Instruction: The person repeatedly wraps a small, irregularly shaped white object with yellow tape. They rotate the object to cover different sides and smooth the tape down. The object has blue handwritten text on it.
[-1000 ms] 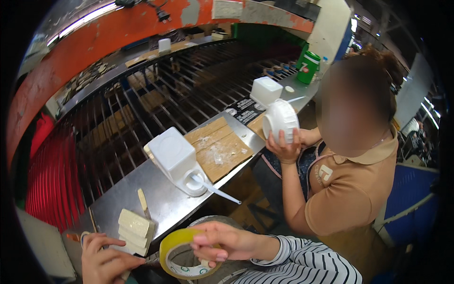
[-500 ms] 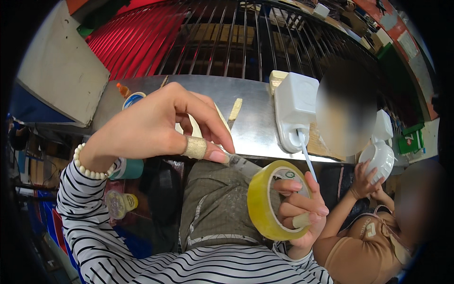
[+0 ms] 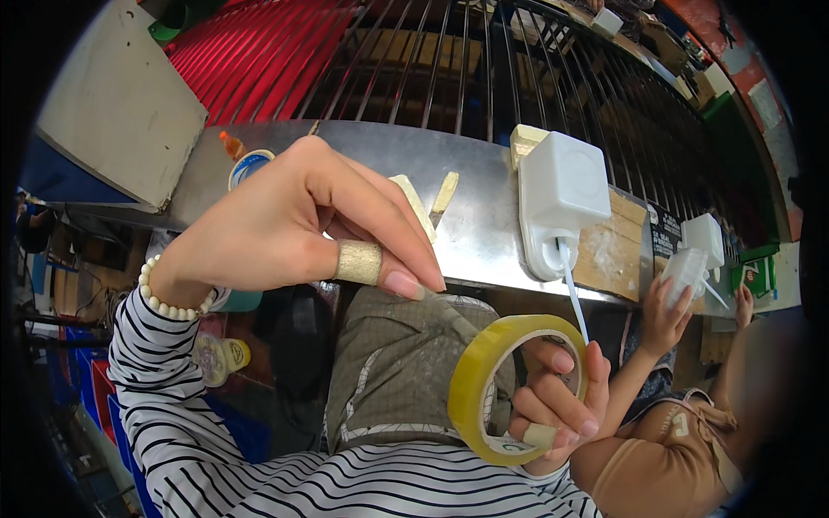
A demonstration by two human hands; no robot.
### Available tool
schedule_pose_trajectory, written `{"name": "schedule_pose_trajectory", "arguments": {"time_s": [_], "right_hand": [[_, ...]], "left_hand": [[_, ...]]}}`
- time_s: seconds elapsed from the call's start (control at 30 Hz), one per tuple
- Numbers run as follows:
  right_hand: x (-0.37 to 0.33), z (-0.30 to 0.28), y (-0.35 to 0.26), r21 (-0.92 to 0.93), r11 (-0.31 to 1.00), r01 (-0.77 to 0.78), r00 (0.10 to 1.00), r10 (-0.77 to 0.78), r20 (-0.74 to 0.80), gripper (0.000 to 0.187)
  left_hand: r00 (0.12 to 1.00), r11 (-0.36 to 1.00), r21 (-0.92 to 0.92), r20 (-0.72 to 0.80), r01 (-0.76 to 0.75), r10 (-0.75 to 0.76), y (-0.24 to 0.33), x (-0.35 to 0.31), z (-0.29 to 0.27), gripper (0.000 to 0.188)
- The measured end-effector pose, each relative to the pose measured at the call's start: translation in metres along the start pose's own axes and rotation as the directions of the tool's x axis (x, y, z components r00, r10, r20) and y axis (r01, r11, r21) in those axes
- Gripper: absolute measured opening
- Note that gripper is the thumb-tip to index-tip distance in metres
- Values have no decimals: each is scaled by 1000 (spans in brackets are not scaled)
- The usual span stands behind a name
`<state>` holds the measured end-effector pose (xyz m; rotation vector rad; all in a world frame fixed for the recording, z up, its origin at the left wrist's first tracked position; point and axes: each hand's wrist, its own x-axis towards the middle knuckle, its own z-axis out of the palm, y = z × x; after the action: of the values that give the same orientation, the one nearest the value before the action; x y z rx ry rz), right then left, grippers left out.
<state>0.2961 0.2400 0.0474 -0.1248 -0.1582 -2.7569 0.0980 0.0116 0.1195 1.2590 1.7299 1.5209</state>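
My right hand (image 3: 566, 406) has its fingers through the core of a roll of clear yellowish packing tape (image 3: 471, 380), held over my lap. My left hand (image 3: 289, 229) pinches the loose end of the tape between thumb and fingertips. From there a see-through strip stretches down to the roll. Golden tape wraps my left thumb and a finger of my right hand. Beyond the right hand, on the metal bench (image 3: 479, 233), stands a white plastic box-shaped piece (image 3: 566, 181) on a rounded base. A thin white rod (image 3: 576, 293) sticks out of it toward me.
Cream strips (image 3: 445, 194) and a cream block (image 3: 527, 142) lie on the bench, with a brown board (image 3: 609, 250) at right. Metal bars (image 3: 414, 78) rise behind. A co-worker's hand (image 3: 665, 324) holds a whitish translucent piece (image 3: 688, 269). A lidded cup (image 3: 220, 356) stands lower left.
The tape roll and my right hand have come slightly lower and tilted. My left pinch has shifted a little right. The co-worker's hands have moved apart, and the piece there is turned.
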Motion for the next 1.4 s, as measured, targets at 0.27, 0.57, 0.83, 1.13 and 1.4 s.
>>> {"name": "schedule_pose_trajectory", "arguments": {"time_s": [0.27, 0.57, 0.83, 1.13, 1.4], "right_hand": [[-2, -6, 4, -59, 998, 18, 1000, -19, -23, 45], [-1, 0, 13, -722, 675, 148, 979, -202, 11, 39], [3, -6, 23, -983, 38, 182, 966, -193, 172, 34], [29, -10, 35, -804, -537, 254, 960, 40, 277, 29], [43, -21, 33, -721, -651, 236, 952, 6, 307, 31]], "left_hand": [[1000, 989, -151, -27, -11, 7, -11, -10, -2, 16], [997, 981, -187, -59, 45, -57, -9, -16, -7, 24], [882, 902, -95, -187, 422, -432, 8, -23, 6, 44], [808, 847, 42, -329, 530, -490, -2, -51, 6, 70], [858, 878, -186, -200, 441, -473, -32, -57, -14, 22]]}}
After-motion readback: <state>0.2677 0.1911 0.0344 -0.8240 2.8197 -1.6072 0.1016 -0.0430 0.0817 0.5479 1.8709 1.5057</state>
